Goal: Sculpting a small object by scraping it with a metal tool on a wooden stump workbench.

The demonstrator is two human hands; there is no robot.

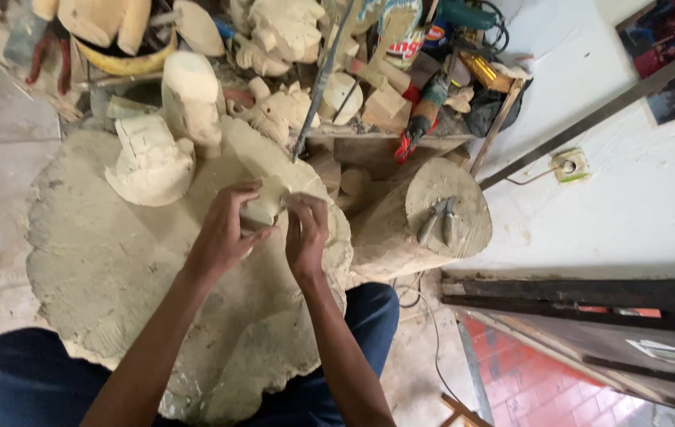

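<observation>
My left hand [223, 233] grips a small pale carved wood piece [262, 207] from the left, fingers curled over it. My right hand [306, 233] pinches the same piece from the right, holding what looks like a scrap of sandpaper against it. Both hands hover over a large, dusty round stump top [100, 269] that rests between my knees in blue trousers.
Two rough pale carvings, a low one [150, 162] and a taller one [192, 99], stand on the stump's far side. A smaller log [448, 217] to the right carries pliers [439, 220]. Wood blanks and tools pile up behind. A white wall with a socket [569, 166] is at right.
</observation>
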